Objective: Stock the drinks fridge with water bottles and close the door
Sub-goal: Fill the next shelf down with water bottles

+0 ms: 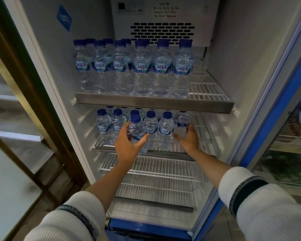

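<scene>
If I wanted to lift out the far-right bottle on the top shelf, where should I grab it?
Probably around the labelled waist of the far-right bottle, coming from the front and its right. It stands upright at the shelf's front edge; neighbours crowd its left, while bare wire shelf lies to its right. The ribbed body looks thin, so squeeze gently.

I read "AQUA" on the blue labels of the water bottles (142, 66) on the shelf below the fan cover (163, 21). That cover bears "CAUTION! Moving Parts Do Not Operate Unit With The Cover Removed!" The bottle (137, 131) in my left hand (127, 145) also reads "AQUA".
</scene>
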A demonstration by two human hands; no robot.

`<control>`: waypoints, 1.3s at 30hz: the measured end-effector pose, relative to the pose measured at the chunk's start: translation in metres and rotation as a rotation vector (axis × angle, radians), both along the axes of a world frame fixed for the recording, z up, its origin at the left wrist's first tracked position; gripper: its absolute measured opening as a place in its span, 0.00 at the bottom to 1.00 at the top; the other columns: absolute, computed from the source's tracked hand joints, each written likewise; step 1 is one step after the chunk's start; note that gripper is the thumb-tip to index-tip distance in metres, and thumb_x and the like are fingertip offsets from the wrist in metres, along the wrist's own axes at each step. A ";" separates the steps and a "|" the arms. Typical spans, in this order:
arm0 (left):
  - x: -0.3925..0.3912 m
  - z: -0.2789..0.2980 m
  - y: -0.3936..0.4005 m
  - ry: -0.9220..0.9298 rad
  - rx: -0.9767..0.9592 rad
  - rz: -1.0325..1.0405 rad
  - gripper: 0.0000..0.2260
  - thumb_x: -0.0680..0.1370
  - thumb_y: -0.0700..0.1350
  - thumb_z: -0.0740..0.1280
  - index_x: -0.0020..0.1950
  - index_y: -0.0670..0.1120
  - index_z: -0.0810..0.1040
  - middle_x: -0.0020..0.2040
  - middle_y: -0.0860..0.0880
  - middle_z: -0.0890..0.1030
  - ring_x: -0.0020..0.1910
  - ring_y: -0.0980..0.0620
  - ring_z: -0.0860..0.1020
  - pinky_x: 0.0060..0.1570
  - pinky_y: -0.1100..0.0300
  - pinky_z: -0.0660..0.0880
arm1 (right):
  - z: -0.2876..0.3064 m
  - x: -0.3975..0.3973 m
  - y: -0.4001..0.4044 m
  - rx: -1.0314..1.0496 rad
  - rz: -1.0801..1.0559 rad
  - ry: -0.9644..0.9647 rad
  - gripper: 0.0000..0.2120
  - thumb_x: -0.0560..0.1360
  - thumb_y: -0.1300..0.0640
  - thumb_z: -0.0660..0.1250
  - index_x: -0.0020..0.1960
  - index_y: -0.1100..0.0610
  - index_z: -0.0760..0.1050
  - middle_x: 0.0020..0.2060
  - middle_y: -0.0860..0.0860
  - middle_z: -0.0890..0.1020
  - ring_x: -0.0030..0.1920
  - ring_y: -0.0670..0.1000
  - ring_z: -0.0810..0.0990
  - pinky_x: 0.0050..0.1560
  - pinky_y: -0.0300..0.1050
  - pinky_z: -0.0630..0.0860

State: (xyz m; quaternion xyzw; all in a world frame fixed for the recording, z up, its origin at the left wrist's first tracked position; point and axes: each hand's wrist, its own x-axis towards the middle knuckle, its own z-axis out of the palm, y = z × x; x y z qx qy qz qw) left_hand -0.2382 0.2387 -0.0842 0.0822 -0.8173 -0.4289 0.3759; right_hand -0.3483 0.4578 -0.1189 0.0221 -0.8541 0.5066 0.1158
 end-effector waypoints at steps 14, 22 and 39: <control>-0.003 -0.006 -0.002 -0.004 -0.006 -0.004 0.35 0.66 0.61 0.76 0.67 0.46 0.71 0.49 0.51 0.78 0.43 0.55 0.76 0.44 0.58 0.78 | -0.001 -0.002 0.002 -0.095 0.023 -0.043 0.25 0.72 0.53 0.74 0.64 0.58 0.67 0.59 0.57 0.77 0.57 0.57 0.77 0.54 0.49 0.76; 0.000 -0.003 -0.001 -0.013 -0.004 -0.009 0.36 0.66 0.62 0.75 0.67 0.45 0.71 0.49 0.49 0.79 0.43 0.54 0.76 0.45 0.56 0.79 | 0.003 0.002 -0.001 -0.082 0.060 -0.030 0.31 0.71 0.55 0.75 0.67 0.61 0.63 0.61 0.57 0.74 0.58 0.55 0.75 0.55 0.44 0.72; 0.009 0.000 0.011 0.025 0.072 -0.057 0.33 0.66 0.57 0.77 0.66 0.46 0.72 0.56 0.49 0.80 0.50 0.54 0.79 0.51 0.58 0.79 | 0.007 0.009 0.003 0.028 0.133 -0.106 0.31 0.78 0.60 0.66 0.75 0.59 0.54 0.67 0.58 0.73 0.64 0.58 0.73 0.59 0.43 0.69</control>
